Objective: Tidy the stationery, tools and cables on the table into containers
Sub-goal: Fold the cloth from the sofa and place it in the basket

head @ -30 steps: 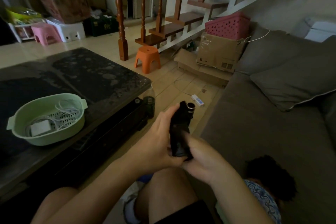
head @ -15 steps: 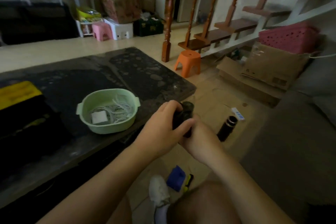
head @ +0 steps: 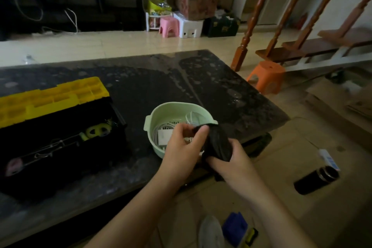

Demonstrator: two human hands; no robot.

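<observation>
Left hand (head: 181, 147) and right hand (head: 233, 160) tight around black bundle (head: 219, 143) over green basket (head: 161, 109); print on floor carton (head: 329, 159) illegible.

We can read no text, label or number here. The white box (head: 328, 159) on the floor (head: 281, 169) at four o'clock bears blue print, and the dark crate (head: 221, 26) at one o'clock bears yellow marks, both too blurred to read.

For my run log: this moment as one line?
left hand: pinches black bundle at top | right hand: grips its lower end | position: above green basket near rim | basket contents: white cable, white adapter
</observation>
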